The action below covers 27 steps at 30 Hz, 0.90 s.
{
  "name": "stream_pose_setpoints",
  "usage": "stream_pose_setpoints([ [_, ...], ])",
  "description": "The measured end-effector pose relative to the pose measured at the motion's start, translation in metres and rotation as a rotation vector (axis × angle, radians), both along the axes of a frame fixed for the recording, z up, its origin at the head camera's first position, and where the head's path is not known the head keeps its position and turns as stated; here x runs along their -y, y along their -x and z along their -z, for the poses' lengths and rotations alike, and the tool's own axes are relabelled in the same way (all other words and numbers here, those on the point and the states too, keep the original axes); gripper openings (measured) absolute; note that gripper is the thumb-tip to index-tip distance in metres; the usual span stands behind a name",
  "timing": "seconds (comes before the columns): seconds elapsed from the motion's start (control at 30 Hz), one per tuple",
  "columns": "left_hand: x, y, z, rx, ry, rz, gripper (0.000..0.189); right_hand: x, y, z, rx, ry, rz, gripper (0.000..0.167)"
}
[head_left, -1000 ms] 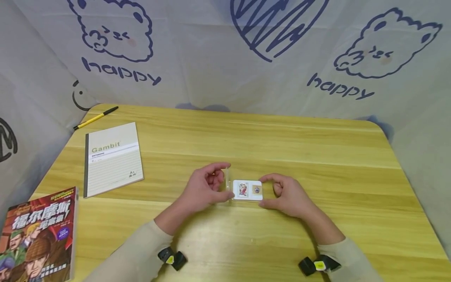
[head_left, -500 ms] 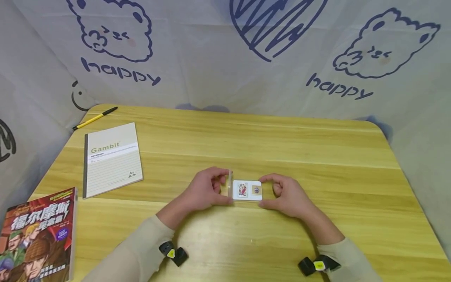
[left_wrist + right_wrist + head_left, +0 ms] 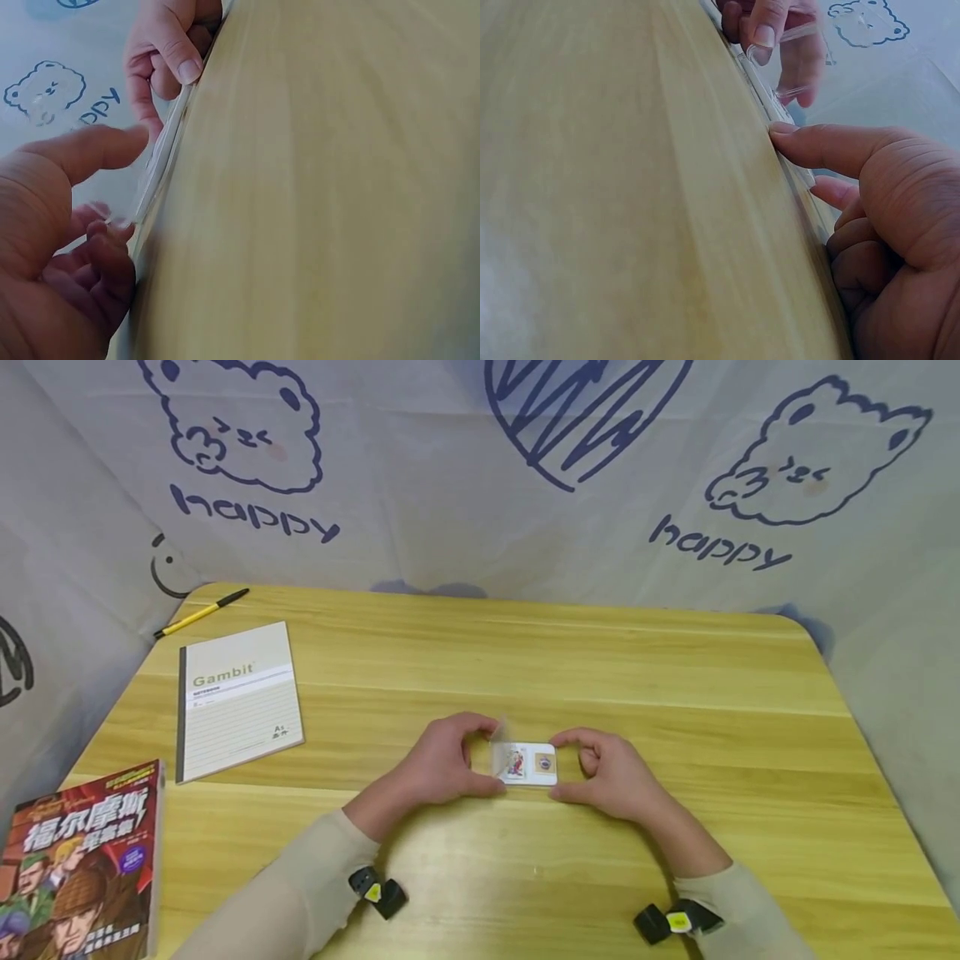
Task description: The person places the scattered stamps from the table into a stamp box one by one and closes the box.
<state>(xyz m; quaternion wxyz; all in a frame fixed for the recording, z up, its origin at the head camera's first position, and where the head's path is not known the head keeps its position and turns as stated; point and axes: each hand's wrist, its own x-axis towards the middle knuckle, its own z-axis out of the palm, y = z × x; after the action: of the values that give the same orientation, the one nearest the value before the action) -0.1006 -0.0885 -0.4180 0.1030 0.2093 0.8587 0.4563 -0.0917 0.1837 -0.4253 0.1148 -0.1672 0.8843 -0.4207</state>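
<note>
A small flat white case lies on the wooden table in the head view, holding a picture like a playing card and a tan square with a round emblem. Its clear lid stands tilted up at the left end, leaning over the card. My left hand pinches the lid's opposite edges between thumb and index finger. At the other end, my right hand grips the case's corners with thumb and index finger. In the right wrist view the right thumb presses the case's near edge.
A Gambit notebook lies on the left of the table, with a yellow and black pen behind it. A colourful book sits at the front left. White cloth with drawings hangs behind the table.
My left hand has moved slightly right and swung the clear lid from upright to leaning over the card. The right hand and the case stay nearly where they were.
</note>
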Motion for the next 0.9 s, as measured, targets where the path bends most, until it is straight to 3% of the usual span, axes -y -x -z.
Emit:
stream_pose_setpoints([
  [0.57, -0.015, -0.001, 0.002, -0.122, 0.144, -0.020, 0.071, -0.001, 0.001, 0.002, 0.012, 0.011, 0.002, 0.058],
  [0.9, -0.017, -0.002, 0.001, -0.135, 0.200, -0.012, 0.070, -0.001, 0.000, 0.002, 0.021, 0.036, 0.010, 0.060],
])
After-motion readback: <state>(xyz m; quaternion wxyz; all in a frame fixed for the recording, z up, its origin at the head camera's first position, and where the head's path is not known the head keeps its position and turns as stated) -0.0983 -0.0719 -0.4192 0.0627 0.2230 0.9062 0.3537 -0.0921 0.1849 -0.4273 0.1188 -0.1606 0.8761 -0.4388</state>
